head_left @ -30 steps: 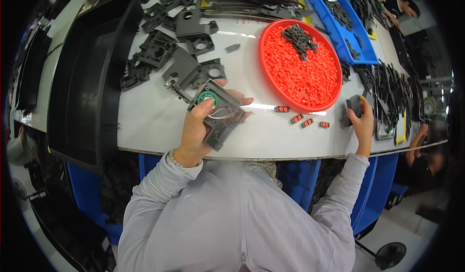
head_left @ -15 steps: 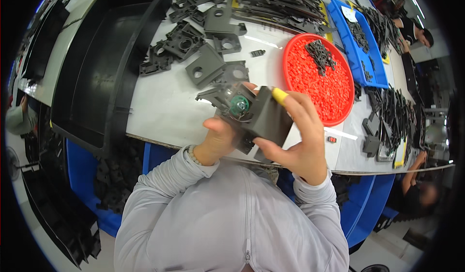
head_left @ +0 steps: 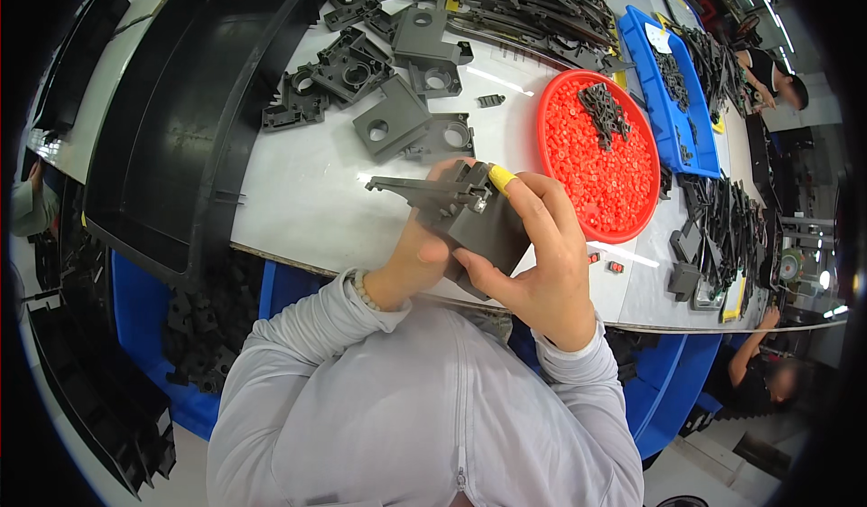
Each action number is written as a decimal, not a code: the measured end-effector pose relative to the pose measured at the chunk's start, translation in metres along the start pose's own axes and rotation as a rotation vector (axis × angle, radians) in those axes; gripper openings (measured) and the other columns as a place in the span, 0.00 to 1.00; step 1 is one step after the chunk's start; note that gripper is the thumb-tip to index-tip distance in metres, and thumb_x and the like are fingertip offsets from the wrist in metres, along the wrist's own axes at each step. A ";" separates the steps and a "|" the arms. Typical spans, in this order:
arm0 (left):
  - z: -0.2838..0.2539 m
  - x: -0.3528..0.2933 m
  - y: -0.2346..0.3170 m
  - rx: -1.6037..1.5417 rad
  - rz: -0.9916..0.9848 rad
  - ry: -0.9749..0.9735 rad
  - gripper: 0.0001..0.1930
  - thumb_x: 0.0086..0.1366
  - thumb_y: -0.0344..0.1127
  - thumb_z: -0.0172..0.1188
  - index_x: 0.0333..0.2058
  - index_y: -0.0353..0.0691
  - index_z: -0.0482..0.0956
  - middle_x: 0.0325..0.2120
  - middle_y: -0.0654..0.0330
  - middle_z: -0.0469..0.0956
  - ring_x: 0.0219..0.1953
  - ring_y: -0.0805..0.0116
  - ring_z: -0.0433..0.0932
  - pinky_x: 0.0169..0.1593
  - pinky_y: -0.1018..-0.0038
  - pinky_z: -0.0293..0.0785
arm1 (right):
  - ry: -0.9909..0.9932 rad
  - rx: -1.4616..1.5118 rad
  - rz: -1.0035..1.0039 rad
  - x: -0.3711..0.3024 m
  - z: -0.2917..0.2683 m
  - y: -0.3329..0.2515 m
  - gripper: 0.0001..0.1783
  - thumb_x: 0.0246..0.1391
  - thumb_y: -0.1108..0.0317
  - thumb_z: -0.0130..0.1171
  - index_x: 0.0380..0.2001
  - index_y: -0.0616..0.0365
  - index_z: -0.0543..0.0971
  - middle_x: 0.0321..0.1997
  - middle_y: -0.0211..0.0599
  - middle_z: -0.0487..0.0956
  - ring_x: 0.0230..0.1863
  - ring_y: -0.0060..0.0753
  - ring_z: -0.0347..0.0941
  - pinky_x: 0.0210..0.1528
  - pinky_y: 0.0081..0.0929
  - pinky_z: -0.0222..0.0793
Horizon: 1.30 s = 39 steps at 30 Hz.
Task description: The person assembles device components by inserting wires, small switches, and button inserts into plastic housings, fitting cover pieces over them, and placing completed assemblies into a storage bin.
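Left hand: your left hand (head_left: 415,256) was curled round the left side of the piece; its thumb lay on the near side, and most of its fingers were hidden behind, so their exact grip could not be told.
Right hand: your right hand (head_left: 549,263) was partly open, bent to the width of the same piece, thumb against its near edge and yellow-covered index finger (head_left: 502,180) at its far edge.
Housing position: the dark grey plastic housing (head_left: 492,234) was between both palms, touching both hands, neither clearly nearer; it lay left of your right hand and right of your left.
Housing axis: its slim projecting arm (head_left: 397,186) pointed left, away from your right hand and beyond your left thumb; the block itself was tilted and foreshortened, its long axis unclear.
Housing look: matte, boxy, broad flat face toward your right hand, with a small shiny fitting (head_left: 479,204) near the arm's base.
Beyond left hand: loose dark grey brackets (head_left: 393,120) lay on the white tabletop (head_left: 298,209).
Beyond right hand: a red bowl (head_left: 545,132) held small red plastic pieces (head_left: 587,177).
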<state>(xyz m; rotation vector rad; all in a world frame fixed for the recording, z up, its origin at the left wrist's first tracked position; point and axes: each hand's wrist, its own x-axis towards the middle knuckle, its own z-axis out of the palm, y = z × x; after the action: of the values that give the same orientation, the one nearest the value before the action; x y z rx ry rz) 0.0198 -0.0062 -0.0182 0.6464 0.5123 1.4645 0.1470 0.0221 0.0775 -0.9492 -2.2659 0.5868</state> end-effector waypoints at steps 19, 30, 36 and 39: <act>0.007 0.003 0.021 0.169 0.010 0.125 0.55 0.38 0.81 0.42 0.56 0.41 0.57 0.49 0.53 0.69 0.49 0.61 0.71 0.49 0.63 0.74 | 0.029 0.112 -0.006 -0.018 0.004 0.016 0.49 0.23 0.57 0.75 0.50 0.69 0.65 0.52 0.54 0.66 0.53 0.54 0.64 0.53 0.40 0.62; 0.013 0.002 0.017 0.131 0.071 0.188 0.48 0.48 0.78 0.43 0.52 0.38 0.65 0.44 0.58 0.72 0.46 0.66 0.73 0.47 0.67 0.75 | 0.093 0.126 -0.036 -0.020 0.016 0.020 0.46 0.25 0.56 0.72 0.48 0.71 0.66 0.56 0.57 0.65 0.56 0.54 0.63 0.55 0.40 0.61; 0.007 0.003 0.027 0.155 0.010 0.204 0.32 0.56 0.58 0.48 0.51 0.38 0.66 0.44 0.53 0.72 0.49 0.61 0.72 0.45 0.67 0.75 | 0.067 0.077 -0.037 -0.019 0.020 0.024 0.47 0.26 0.55 0.72 0.50 0.70 0.66 0.56 0.57 0.65 0.56 0.54 0.62 0.57 0.42 0.58; 0.023 0.007 0.031 0.125 0.043 0.271 0.33 0.55 0.58 0.48 0.51 0.37 0.66 0.46 0.49 0.71 0.53 0.55 0.69 0.48 0.65 0.73 | 0.125 0.155 -0.071 -0.022 0.026 0.028 0.48 0.29 0.52 0.72 0.51 0.70 0.65 0.56 0.58 0.65 0.57 0.54 0.62 0.57 0.42 0.58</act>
<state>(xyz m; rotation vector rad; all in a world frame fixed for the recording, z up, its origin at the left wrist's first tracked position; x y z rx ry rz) 0.0127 -0.0015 0.0200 0.5616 0.8099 1.5797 0.1551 0.0197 0.0341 -0.8031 -2.1014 0.6435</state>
